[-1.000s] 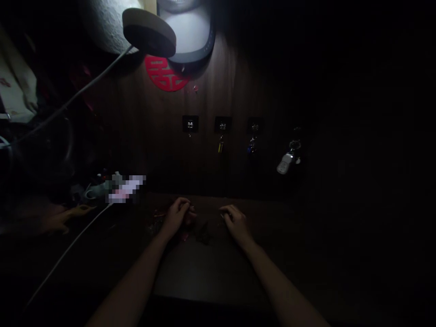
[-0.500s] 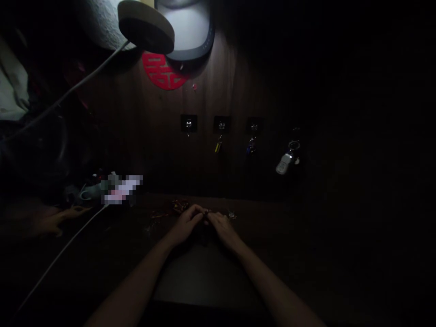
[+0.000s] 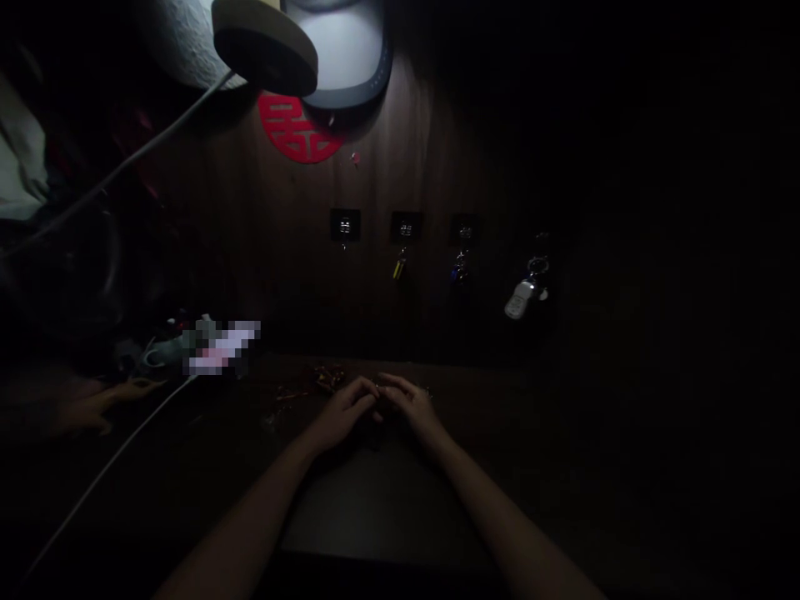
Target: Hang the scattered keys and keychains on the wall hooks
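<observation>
Both hands have closed in toward each other since the earlier view, leaving only a narrow gap between them. The left hand [image 3: 342, 412] is half curled with its fingers bent inward, and the right hand [image 3: 412, 407] curves the same way, its fingertips [image 3: 391, 380] reaching toward the left hand; neither lies flat or spread wide. Whether they pinch something tiny between them cannot be told, as the fingers hide that spot and the light is poor. Just ahead of the left hand sits a small heap of brass-coloured metal bits [image 3: 328, 379], with thin loose slivers [image 3: 291, 397] further out to its left, all on a dark surface [image 3: 375, 508]. Well past the left hand, a thin white cable [image 3: 106, 479] runs toward a pixelated, unreadable object [image 3: 222, 348]. In this dimness, a careless sideways sweep of the left hand could nudge the heap and scatter its bits, and anything so small that slips from the fingers would be hard to find on the dark surface.
</observation>
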{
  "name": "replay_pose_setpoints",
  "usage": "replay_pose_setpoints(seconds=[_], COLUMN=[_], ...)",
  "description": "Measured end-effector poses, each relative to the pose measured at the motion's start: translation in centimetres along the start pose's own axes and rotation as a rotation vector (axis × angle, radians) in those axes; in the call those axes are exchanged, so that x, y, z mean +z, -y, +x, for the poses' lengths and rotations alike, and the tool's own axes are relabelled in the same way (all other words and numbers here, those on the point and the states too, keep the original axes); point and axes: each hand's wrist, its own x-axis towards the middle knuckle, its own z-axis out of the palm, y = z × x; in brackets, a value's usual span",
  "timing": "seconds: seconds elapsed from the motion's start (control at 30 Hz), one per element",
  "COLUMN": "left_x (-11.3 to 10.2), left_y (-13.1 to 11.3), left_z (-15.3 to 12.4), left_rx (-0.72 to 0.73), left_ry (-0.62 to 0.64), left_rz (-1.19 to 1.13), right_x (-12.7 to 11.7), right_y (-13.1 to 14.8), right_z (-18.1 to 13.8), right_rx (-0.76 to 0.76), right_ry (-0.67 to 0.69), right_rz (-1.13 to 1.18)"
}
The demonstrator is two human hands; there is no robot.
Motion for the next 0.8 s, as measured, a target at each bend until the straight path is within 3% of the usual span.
replay_pose_setpoints(seconds=[0.17,0.4,0.57,0.67,0.8], left_x=[-0.1,0.2,-0.3,-0.5,-0.6], left_y=[0.0,-1.1,-0.8,-0.4,-0.2], left_z=[0.1,-0.1,0.2,0.4,0.6], left_rx=[0.049,0.083,0.06,0.065,0.066], left_ry=[-0.01,-0.013,-0.183,-0.299,-0.344], left_rz=[0.072,0.215,0.203,0.215,0.221], right_x=[0.4,0.1,-0.4,-0.1,0.4], right_y=[0.2,0.1,0.0,0.0,0.3], right_z=[-0.2,0.1,0.4,0.1,-0.3], right_rx=[0.01,-0.078,-0.141,-0.141,-0.132], right_ry=[0.011,-0.085,-0.199,-0.14,-0.04], right_rz=[0.067,0.005,-0.033,-0.057,-0.092])
